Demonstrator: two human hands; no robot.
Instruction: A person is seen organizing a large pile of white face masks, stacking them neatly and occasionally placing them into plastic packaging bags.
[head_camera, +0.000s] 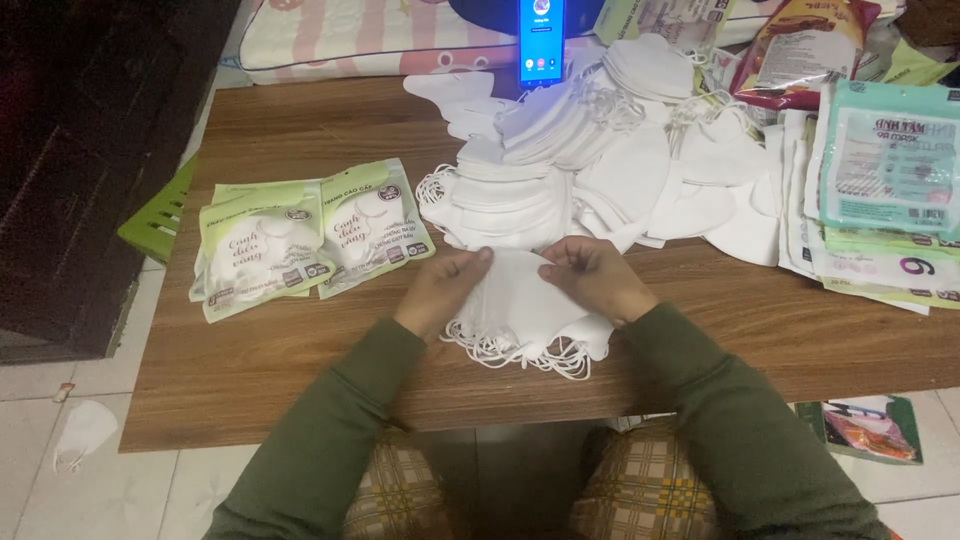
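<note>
Left hand (443, 285) and right hand (597, 275): both pinching the top edge of a small stack of white face masks (520, 305), near front edge of desk (300, 380). Judged best practice: align edges before lifting; keep ear loops (520, 352) untangled, clear of the fingers. Behind the stack: large heap of loose masks (580, 160). To the left: green sealed mask packets (300, 240). To the right: flat empty packets (880, 190). Upright phone (541, 40) at far edge.
</note>
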